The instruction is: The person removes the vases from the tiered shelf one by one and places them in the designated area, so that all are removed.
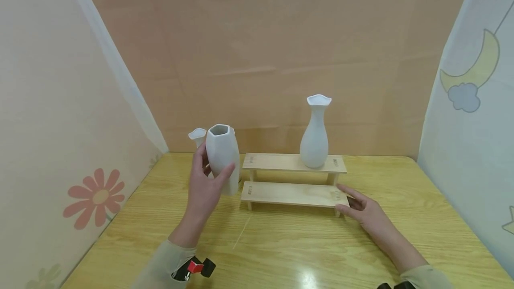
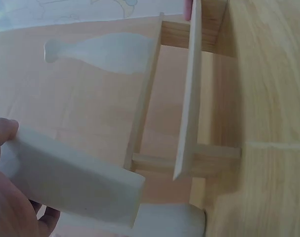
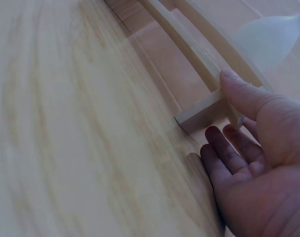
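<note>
My left hand (image 1: 206,186) grips a white faceted vase (image 1: 223,155) with a five-sided mouth, thumb across its front and fingers round the far side. The left wrist view shows this vase (image 2: 80,173) tilted, its base near the left end of a two-tier wooden stand (image 1: 289,193). My right hand (image 1: 367,211) holds the right end of the stand's lower shelf between thumb and fingers; the thumb (image 3: 243,94) lies on the board's edge. On the upper shelf, towards the right, stands a white vase (image 1: 315,142) with a wavy rim.
Behind the held vase, another wavy-rimmed white vase (image 1: 197,134) is mostly hidden. A wood-grain table (image 1: 281,244) carries everything. An orange-tan backdrop (image 1: 261,57) rises behind, with printed cloth walls (image 1: 462,146) at both sides.
</note>
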Tool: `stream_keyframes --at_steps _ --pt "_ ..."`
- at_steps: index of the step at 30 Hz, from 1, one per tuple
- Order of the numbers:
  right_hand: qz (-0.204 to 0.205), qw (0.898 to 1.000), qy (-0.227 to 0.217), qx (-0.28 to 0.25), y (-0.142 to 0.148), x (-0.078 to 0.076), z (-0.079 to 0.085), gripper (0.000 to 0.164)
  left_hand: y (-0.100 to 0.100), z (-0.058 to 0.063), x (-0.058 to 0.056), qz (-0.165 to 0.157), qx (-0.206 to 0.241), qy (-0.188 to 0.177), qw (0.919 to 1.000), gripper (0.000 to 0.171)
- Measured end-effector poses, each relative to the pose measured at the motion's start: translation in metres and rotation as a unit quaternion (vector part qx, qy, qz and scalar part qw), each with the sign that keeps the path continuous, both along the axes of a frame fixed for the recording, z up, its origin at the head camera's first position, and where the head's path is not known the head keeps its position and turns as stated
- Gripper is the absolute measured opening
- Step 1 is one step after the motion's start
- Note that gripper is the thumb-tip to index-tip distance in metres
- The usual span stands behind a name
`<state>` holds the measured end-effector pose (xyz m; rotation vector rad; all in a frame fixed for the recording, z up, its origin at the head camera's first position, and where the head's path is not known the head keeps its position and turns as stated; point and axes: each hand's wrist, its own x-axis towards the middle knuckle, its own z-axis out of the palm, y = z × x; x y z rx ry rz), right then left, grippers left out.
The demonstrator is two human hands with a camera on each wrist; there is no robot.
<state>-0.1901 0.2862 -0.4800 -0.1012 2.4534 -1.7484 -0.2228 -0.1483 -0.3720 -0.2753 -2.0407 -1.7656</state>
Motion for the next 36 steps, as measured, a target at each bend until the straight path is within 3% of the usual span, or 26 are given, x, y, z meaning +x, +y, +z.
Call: stream_keyframes --at_steps 9,21,36 --pt "0.004 1.0 -0.001 -0.005 0.0 -0.001 -0.001 0.078 -0.014 -0.011 0.003 0.007 -0.022 -0.005 0.9997 0.083" --pt "0.001 1.0 0.004 -0.008 -0.002 0.0 -0.001 0.076 -0.025 -0.037 -0.007 0.015 -0.033 -0.042 0.9985 0.09" --pt "0.0 1.0 0.001 -0.003 -0.004 0.002 0.002 0.078 -0.028 -0.05 -0.014 0.015 -0.043 -0.055 0.9974 0.089"
